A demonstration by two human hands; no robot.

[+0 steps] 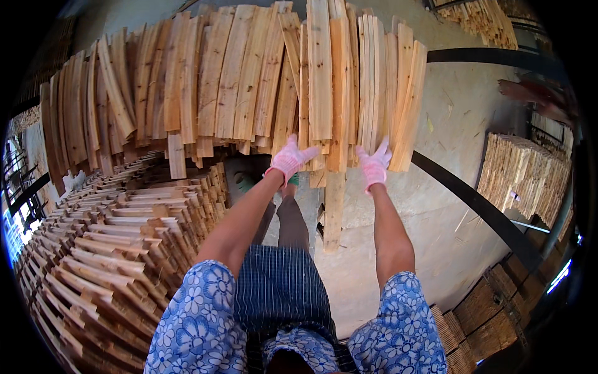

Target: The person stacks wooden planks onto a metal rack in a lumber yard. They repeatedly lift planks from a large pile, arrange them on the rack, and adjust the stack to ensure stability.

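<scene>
Both my hands wear pink gloves and reach out toward a wide row of thin wooden slats lying side by side on the concrete floor. My left hand has its fingers spread and touches the near ends of the slats at the middle. My right hand is also open, its fingers on the slat ends just to the right. One slat sticks out toward me between the two hands. Neither hand grips anything.
A tall criss-cross stack of slats stands at my left. Another stack sits at the right, with more bundles at the lower right. A dark strip crosses the concrete floor. Another person's arm shows at the far right.
</scene>
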